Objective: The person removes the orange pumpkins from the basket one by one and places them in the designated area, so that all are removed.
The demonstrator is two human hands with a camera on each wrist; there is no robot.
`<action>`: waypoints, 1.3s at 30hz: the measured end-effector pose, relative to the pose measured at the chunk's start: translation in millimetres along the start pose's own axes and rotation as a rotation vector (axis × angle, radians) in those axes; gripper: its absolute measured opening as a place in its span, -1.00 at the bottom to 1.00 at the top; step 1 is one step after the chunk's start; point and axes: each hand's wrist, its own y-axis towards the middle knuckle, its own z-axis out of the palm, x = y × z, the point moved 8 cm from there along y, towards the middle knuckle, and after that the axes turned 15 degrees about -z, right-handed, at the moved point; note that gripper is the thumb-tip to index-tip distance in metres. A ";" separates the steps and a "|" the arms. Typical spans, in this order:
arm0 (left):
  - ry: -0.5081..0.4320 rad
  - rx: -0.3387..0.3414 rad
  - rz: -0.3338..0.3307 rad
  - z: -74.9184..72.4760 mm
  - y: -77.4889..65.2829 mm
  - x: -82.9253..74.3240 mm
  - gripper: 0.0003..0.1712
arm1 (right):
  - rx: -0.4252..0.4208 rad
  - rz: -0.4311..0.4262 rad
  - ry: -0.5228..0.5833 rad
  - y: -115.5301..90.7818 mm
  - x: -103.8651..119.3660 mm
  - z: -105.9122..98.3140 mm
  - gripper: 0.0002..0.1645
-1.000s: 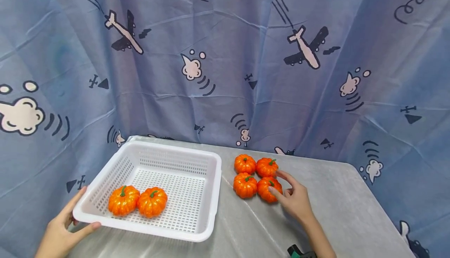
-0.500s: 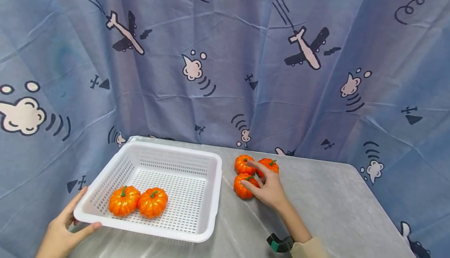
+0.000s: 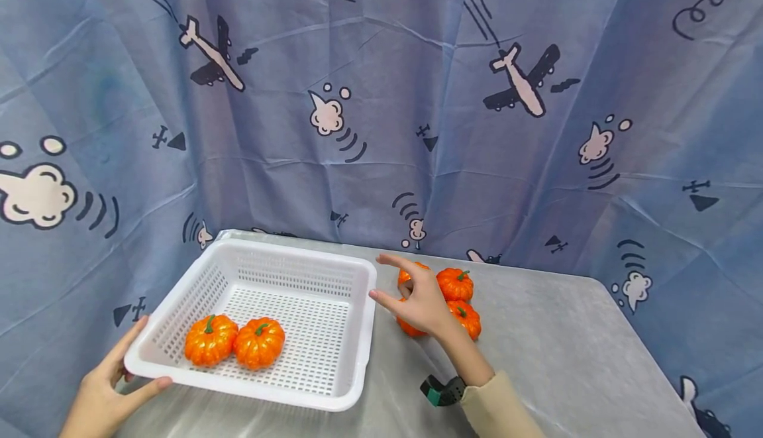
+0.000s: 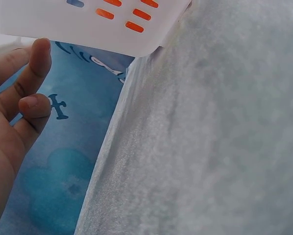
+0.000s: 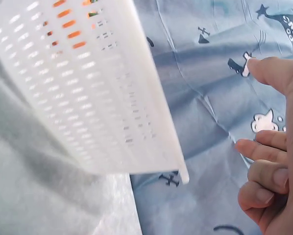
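Note:
A white plastic basket (image 3: 322, 395) with slotted walls stands on the left of the table, with two small orange pumpkins inside: a left pumpkin (image 3: 210, 341) and a right pumpkin (image 3: 259, 344). My left hand (image 3: 110, 391) holds the basket's front left corner, thumb along the front rim and fingers at the left side. Just beyond the basket's right rim, my right hand (image 3: 420, 295) hovers with thumb and index finger spread, holding nothing. It partly covers a cluster of pumpkins: the back right pumpkin (image 3: 456, 284) and front right pumpkin (image 3: 465, 319) show best; two others peek out behind the hand.
A grey cloth-covered table (image 3: 554, 345) extends to the right. Behind it hangs a blue curtain (image 3: 381, 126) printed with planes and clouds. A dark band with a green part (image 3: 441, 391) sits on my right wrist, below a cream sleeve (image 3: 501, 408).
My right hand has moved left from the front right pumpkin, across the cluster, to the basket's right rim. The pumpkins and the left hand on the basket have kept their places.

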 end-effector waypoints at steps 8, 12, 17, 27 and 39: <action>-0.005 -0.002 -0.003 -0.2 -0.6 2.2 0.27 | 0.070 -0.034 0.002 29.2 9.8 19.9 -0.26; -0.022 -0.008 0.028 -0.7 -1.8 0.8 0.26 | 0.094 -0.050 0.016 41.0 13.4 29.5 -0.26; -0.022 -0.008 0.029 -2.0 -2.0 1.7 0.27 | 0.133 -0.080 0.024 54.2 20.1 42.7 -0.27; 0.008 0.007 -0.020 -1.1 -0.4 3.1 0.27 | 0.192 -0.115 -0.017 73.1 29.4 62.9 -0.28; 0.009 -0.030 0.044 -1.5 -1.8 -7.1 0.27 | 0.262 -0.100 -0.005 92.9 30.4 92.0 -0.30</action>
